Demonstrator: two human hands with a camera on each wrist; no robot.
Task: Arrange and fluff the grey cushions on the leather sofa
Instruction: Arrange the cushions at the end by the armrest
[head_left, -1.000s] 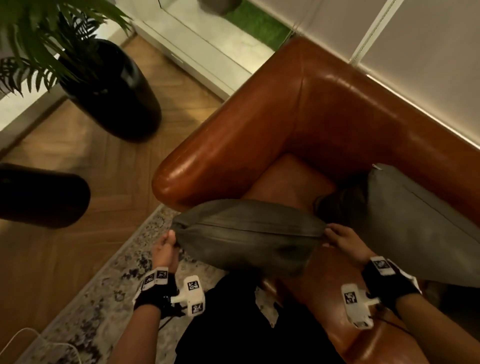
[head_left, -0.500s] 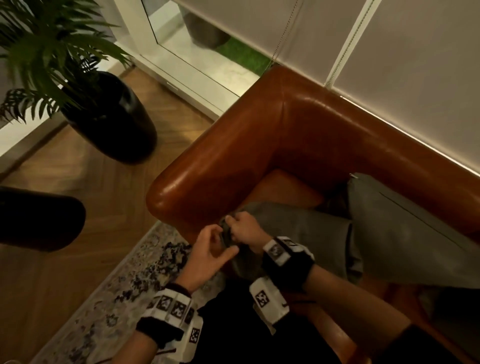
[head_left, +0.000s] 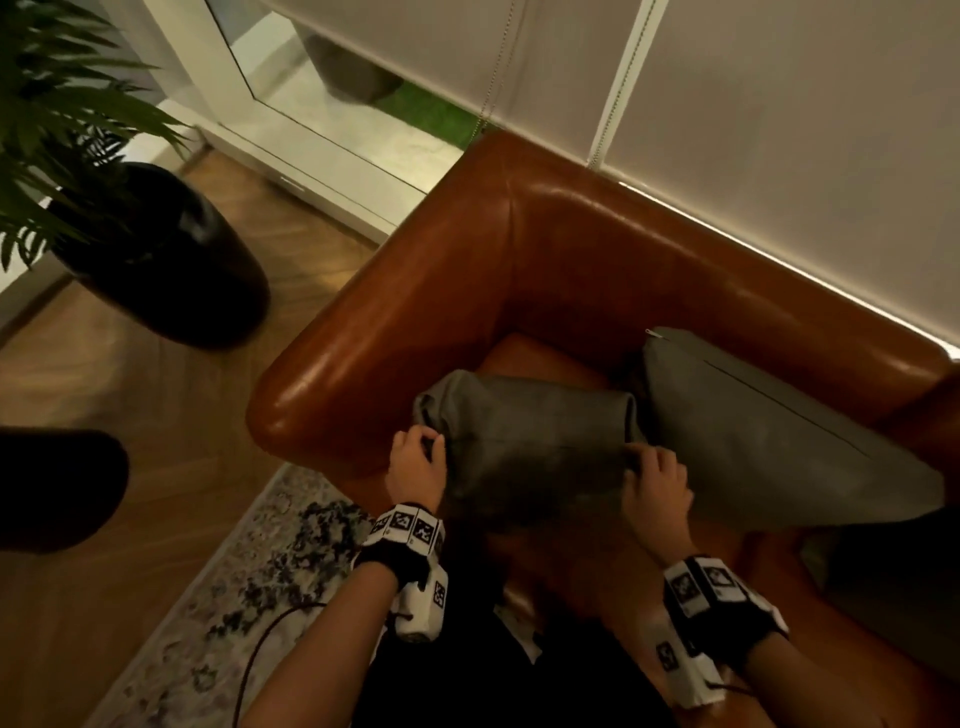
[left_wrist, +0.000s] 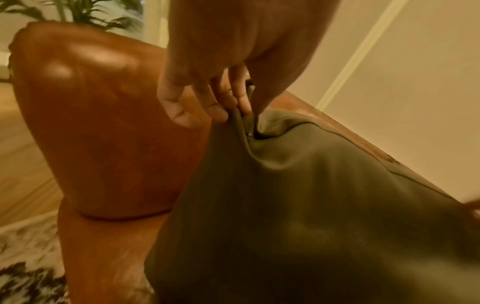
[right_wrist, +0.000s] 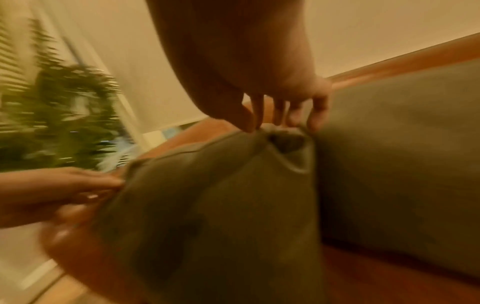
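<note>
Here each hand, left hand (head_left: 415, 465) and right hand (head_left: 658, 480), apparently pinches a corner of the grey cushion (head_left: 530, 441) on the sofa (head_left: 441, 291).

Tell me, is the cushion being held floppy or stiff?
Probably floppy: the cushion bunches where the left hand and right hand pinch its corners. It seems light, since fingertips alone hold it. It looks unlikely to slip, because the fabric puckers in the pinch.
</note>
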